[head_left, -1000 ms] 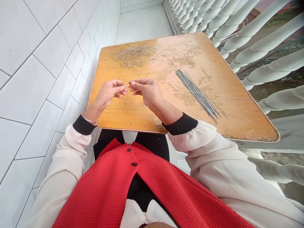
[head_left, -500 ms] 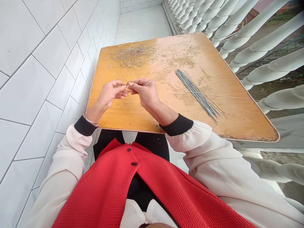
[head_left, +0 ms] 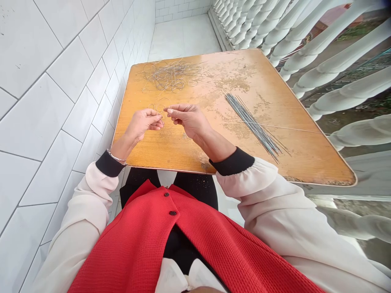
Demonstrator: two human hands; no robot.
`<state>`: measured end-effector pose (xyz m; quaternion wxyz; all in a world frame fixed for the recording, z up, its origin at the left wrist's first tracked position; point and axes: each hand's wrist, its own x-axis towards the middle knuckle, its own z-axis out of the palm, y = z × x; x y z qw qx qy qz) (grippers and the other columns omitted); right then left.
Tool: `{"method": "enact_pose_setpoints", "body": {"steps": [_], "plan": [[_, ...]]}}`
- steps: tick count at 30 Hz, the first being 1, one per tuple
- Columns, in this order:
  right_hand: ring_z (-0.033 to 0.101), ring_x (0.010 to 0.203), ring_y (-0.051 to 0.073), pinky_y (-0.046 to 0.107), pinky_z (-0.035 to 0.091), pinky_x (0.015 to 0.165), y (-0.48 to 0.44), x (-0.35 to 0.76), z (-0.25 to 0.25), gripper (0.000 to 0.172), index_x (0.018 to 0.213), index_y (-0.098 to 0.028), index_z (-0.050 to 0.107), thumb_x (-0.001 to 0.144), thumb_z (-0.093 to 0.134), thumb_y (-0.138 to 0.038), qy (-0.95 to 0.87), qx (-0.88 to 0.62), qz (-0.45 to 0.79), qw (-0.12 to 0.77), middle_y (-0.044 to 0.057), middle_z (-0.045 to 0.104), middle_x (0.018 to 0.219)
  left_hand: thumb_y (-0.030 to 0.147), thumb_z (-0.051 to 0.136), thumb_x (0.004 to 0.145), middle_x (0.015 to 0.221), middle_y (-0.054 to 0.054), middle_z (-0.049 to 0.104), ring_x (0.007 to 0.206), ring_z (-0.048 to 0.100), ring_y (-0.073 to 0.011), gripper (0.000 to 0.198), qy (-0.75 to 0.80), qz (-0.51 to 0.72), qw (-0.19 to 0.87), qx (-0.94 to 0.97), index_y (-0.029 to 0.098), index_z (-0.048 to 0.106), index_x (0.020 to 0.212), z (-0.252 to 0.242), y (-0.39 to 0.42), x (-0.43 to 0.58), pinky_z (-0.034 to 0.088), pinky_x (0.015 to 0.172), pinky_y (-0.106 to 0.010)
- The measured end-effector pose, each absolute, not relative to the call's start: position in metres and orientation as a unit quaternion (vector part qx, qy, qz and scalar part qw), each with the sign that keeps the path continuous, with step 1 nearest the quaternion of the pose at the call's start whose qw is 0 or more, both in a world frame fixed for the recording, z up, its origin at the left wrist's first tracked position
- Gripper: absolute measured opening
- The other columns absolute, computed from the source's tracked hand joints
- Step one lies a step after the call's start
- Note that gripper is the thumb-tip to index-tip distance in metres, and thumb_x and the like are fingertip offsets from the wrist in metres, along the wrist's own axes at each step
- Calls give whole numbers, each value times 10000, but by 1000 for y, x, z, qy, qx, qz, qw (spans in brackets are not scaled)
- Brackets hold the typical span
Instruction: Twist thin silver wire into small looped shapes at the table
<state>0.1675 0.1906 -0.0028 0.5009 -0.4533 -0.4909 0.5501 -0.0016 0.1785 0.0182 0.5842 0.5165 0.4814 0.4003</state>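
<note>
A thin wire with small curled loops (head_left: 160, 108) is held between my hands above the table (head_left: 171, 150). My left hand (head_left: 143, 124) is closed, its thumb and forefinger pinching the wire near the loops. Just to the right, my right hand (head_left: 188, 119) is also closed, thumb against forefinger at the wire's other side. The fingertips hide part of the wire, and its fine shape is hard to make out. Beyond the hands, a tangled pile of bent wire pieces (head_left: 172, 75) lies at the far left of the tabletop.
A bundle of straight grey wires (head_left: 254, 128) lies diagonally on the table's right side. One long wire (head_left: 293, 127) crosses it and reaches past the right edge. A white tiled wall (head_left: 55, 106) stands at left, a white balustrade (head_left: 324, 61) at right.
My right hand has shifted slightly right and turned, opening a small gap between the two hands' fingertips. The wire loops between them show more clearly. The view has tilted a little.
</note>
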Motion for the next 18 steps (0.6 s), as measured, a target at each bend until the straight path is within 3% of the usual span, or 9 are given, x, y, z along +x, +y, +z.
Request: {"method": "enact_pose_setpoints", "body": {"steps": [4,7,10,14,18], "plan": [[488,550,67,236,407,553,192,171,-1,153,734,-175,758,683,858,-279,-502,-418,584,483,-10,676,665,100,612,914,659,18,676,590,647,-48,173,460,390,612,512,129,618,744,18,179,-4,525,673,-202],[485,538,56,216,408,534,194,173,-3,239,836,-194,776,659,881,-316,-483,-381,625,480,-29,678,678,82,608,910,639,24,659,575,638,-44,170,452,389,619,512,122,627,746,18,179,-3,513,650,-194],[500,559,46,199,412,521,198,177,-5,350,945,-222,769,641,899,-336,-463,-368,645,484,-19,735,837,87,624,903,638,19,666,569,636,-46,166,448,389,618,517,124,617,741,18,178,-3,502,623,-187],[554,621,52,200,439,536,201,181,-5,363,1014,-224,763,689,867,-350,-474,-352,662,462,37,767,1094,97,627,906,616,23,659,552,631,-47,176,459,380,609,523,132,611,735,20,176,1,499,611,-186],[589,663,77,219,475,569,199,181,0,371,1072,-224,761,715,827,-299,-504,-323,660,455,62,769,1173,80,603,915,599,21,655,532,625,-47,195,464,371,602,533,128,617,726,24,173,5,506,612,-189]]}}
